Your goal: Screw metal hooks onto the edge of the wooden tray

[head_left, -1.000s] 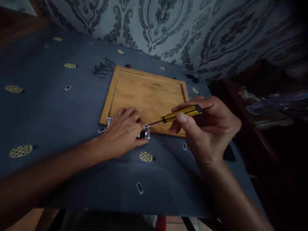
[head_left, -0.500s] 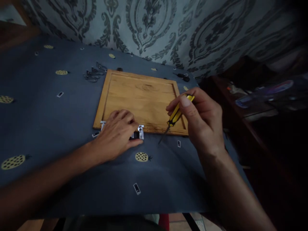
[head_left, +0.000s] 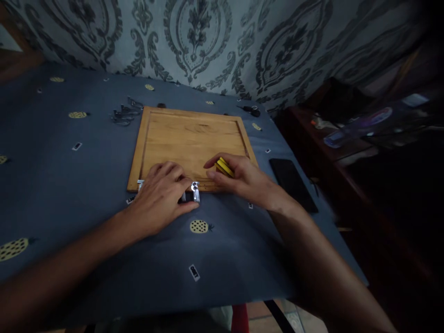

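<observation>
One framed wooden panel (head_left: 192, 145) is lying flat on a dark blue tablecloth (head_left: 225, 263) in the middle of the frame. At the right of the frame, a reddish-brown shelf (head_left: 305, 118) is bearing a purplish plastic item (head_left: 378, 118), too blurred to name. The panel is showing warm, honey-coloured wood, its raised border surrounding a sunken middle, with a dark knot marking the grain near the far side. A silver hinge (head_left: 196, 193) is sitting at the near edge, just below the centre of the frame, its metal catching the light; a second metal piece (head_left: 140, 183) is peeking out at the near left corner. The left hand (head_left: 160, 196) is arching over that edge, fingers bunched and bent, index finger and thumb closing about the silver hinge. The right hand (head_left: 241, 178) is curling around a yellow-handled tool (head_left: 225, 167), gripping it between thumb and fingers; the tool's lower end is hidden, and whether the hand is touching the wood cannot be told. Some dark metal pieces (head_left: 125, 112) are lying at the upper left, and a black slab (head_left: 293, 185) is resting at the right.
</observation>
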Demonstrator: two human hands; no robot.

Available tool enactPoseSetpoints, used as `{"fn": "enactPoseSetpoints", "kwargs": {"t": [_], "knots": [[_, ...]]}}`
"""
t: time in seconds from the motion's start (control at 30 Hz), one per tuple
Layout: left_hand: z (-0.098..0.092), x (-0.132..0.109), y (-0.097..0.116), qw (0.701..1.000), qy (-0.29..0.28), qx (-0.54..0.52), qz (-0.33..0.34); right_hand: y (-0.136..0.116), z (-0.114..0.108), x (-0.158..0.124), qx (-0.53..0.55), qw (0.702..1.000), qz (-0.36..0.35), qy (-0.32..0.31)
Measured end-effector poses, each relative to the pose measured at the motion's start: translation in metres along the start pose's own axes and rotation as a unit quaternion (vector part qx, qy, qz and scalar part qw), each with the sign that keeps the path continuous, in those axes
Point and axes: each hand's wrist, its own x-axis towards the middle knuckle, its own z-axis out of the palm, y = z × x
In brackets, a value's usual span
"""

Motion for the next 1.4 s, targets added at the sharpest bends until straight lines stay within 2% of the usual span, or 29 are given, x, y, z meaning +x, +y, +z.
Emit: {"fn": "enactPoseSetpoints", "kwargs": {"t": [0.13,0.3,0.87,1.4], "knots": [[0.0,0.0,0.0,1.0,0.003,0.012,0.001,0.001,0.001,-0.001,-0.033,0.995,0.025,-0.091],[0.0,0.0,0.0,1.0,0.003,0.016,0.004,0.0,0.003,0.0,-0.064,0.988,0.045,-0.133],[-0.001,0.0,0.002,1.0,-0.008,0.013,-0.009,0.002,0.01,0.002,-0.103,0.985,0.037,-0.135],[-0.006,0.0,0.003,0.999,-0.04,-0.015,-0.029,0.005,0.012,0.004,-0.077,0.987,0.053,-0.129]]}}
